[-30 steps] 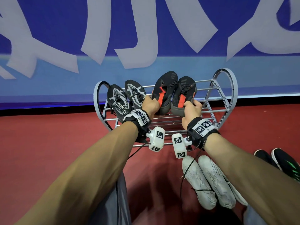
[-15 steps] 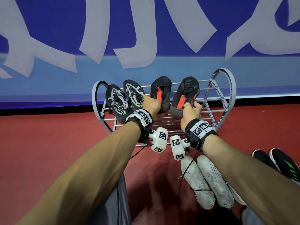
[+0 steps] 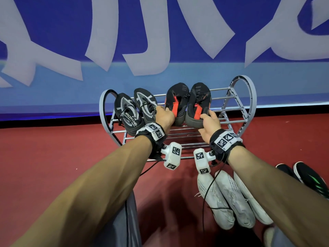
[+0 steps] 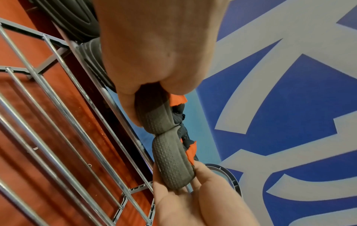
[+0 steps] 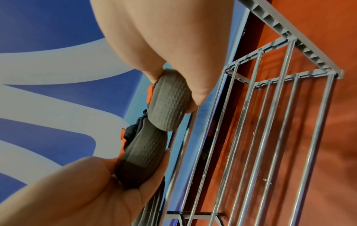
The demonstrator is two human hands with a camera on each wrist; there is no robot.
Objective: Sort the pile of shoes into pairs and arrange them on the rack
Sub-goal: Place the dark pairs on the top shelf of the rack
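A grey shoe rack (image 3: 236,104) with metal bars stands against the blue wall. On its top tier sit a black-and-white patterned pair (image 3: 128,113) at the left and a black-and-orange pair beside it. My left hand (image 3: 164,115) grips the heel of the left black-and-orange shoe (image 3: 176,100). My right hand (image 3: 208,120) grips the heel of the right one (image 3: 198,102). The left wrist view shows my left hand (image 4: 154,45) pinching one grey heel (image 4: 154,113), which touches the other heel (image 4: 172,162). In the right wrist view my right hand (image 5: 154,38) grips its heel (image 5: 170,99).
A white pair of shoes (image 3: 229,198) lies on the red floor at the lower right, under my right forearm. A black pair with green marks (image 3: 309,177) lies further right. The lower rack bars (image 3: 178,139) carry nothing, as does the top tier's right end.
The two black-and-orange shoes were apart half a second ago; now they stand close side by side on the top tier. Both hands still hold the heels.
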